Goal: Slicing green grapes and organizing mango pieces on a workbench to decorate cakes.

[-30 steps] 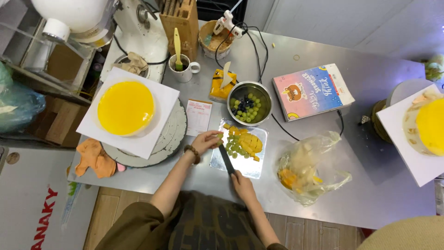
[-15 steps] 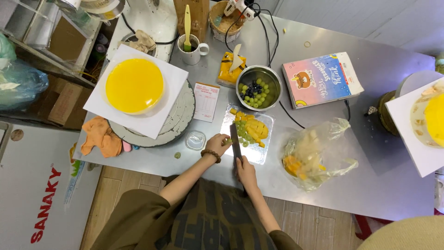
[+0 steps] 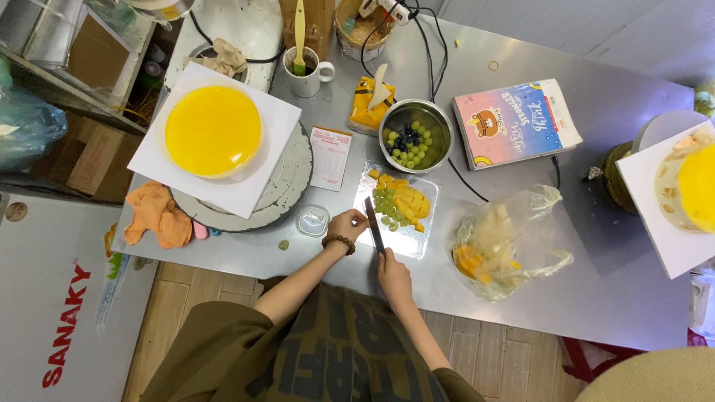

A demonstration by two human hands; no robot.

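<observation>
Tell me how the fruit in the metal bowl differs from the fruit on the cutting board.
The metal bowl holds whole green grapes with some dark berries; the cutting board carries green grapes beside yellow cut chunks. The bowl's fruit sits heaped and untouched; the board's lies spread flat by the knife. Both include green grapes.

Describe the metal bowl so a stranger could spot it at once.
On the steel table, look just beyond the clear cutting board where the hands work. The metal bowl sits there, left of the pink book; it alone is round, shiny, and holds green grapes with dark berries.
</observation>
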